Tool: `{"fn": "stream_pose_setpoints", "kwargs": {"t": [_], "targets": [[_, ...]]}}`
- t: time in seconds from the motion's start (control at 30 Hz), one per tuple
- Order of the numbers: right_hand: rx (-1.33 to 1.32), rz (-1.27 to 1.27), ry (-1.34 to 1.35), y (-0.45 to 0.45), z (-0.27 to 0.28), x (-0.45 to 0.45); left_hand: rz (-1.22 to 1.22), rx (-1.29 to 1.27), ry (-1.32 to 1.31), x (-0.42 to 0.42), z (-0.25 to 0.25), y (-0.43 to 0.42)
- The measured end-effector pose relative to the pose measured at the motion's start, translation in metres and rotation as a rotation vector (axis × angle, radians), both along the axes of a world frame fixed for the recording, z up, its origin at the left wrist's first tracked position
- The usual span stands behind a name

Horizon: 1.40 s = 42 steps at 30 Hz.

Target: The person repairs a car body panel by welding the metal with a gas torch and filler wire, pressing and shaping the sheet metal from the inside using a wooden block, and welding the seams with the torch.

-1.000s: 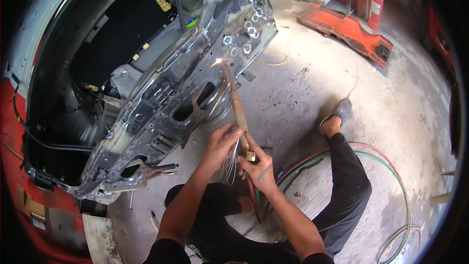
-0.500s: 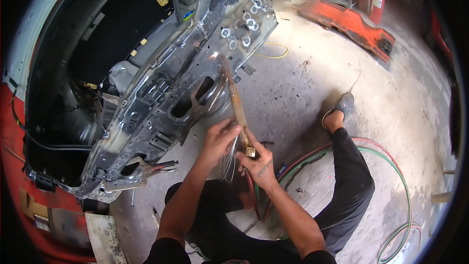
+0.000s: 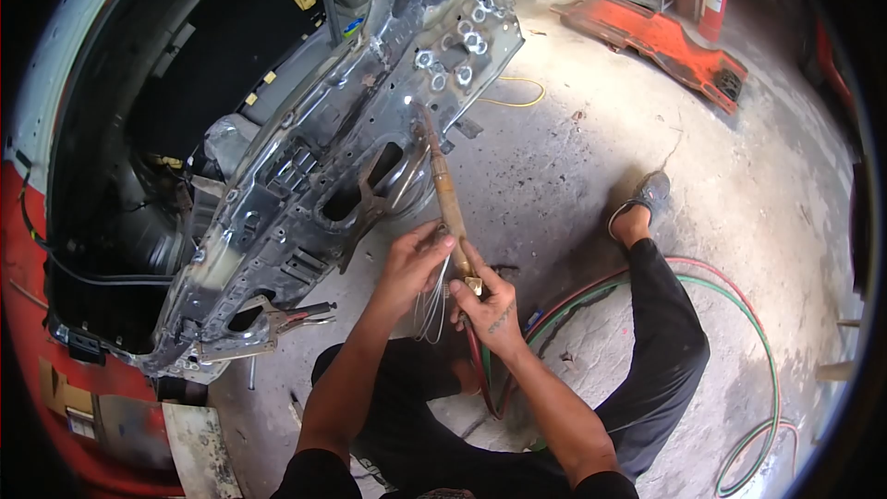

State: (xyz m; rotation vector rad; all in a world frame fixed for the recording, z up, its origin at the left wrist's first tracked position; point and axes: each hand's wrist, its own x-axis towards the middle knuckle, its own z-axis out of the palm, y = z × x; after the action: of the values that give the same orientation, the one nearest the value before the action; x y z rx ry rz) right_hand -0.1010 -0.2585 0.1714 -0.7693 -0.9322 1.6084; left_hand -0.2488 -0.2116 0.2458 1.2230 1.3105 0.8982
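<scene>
My right hand is wrapped round the lower end of a brass gas welding torch. The torch tip points up at the bare metal car body panel, where a small bright glow shows. Left of the torch, my left hand is closed on a thin coiled filler wire, its loops hanging below the fingers. Locking pliers clamp the panel beside the torch. Another pair of locking pliers grips the panel's lower end.
Red and green gas hoses curve across the concrete floor on the right. An orange creeper lies at the back near a fire extinguisher. A yellow cable is on the floor beside the panel. A worn metal sheet is at lower left.
The glow at the torch tip has gone from orange-yellow to a smaller whitish spot. Both hands keep nearly the same place and hold.
</scene>
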Motion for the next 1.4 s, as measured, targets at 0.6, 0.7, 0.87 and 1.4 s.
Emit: {"fn": "stream_pose_setpoints", "kwargs": {"t": [0.6, 0.7, 0.87, 1.4], "targets": [[0.025, -0.009, -0.024, -0.0002, -0.0018, -0.0023, -0.016, -0.017, -0.003, -0.0041, -0.0018, 0.0000], [0.022, -0.007, -0.024, -0.0003, -0.0017, -0.0022, -0.011, -0.012, -0.003, -0.0040, -0.0027, 0.0000], [0.021, -0.003, -0.029, 0.0001, -0.0026, -0.0025, -0.014, -0.006, -0.001, -0.0040, -0.0029, 0.0005], [0.035, -0.014, -0.043, 0.0007, -0.0018, -0.0032, 0.012, 0.008, -0.021, -0.0008, -0.0027, -0.0002]]}}
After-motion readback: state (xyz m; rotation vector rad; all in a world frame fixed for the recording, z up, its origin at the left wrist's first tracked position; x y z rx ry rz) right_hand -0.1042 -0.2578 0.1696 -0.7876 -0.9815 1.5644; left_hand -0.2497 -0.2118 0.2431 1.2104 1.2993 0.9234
